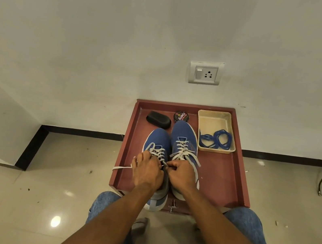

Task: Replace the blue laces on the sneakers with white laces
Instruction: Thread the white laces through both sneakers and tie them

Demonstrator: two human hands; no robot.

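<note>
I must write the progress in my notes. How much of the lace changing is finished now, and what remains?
Done: the blue laces lie coiled in the cream tray, and the right sneaker carries white laces up its eyelets, ends loose. In hand: both the left hand and right hand pinch the white lace at the top of the left sneaker. Left: finishing that lacing; no bow shows on either shoe.

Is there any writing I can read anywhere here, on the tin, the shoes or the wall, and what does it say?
"Cherry": on the lid of the round black tin behind the sneakers, seen turned sideways.
Smaller print on that lid: too small to read.
Sneakers, black brush, cream tray, wall socket: no readable text.
</note>
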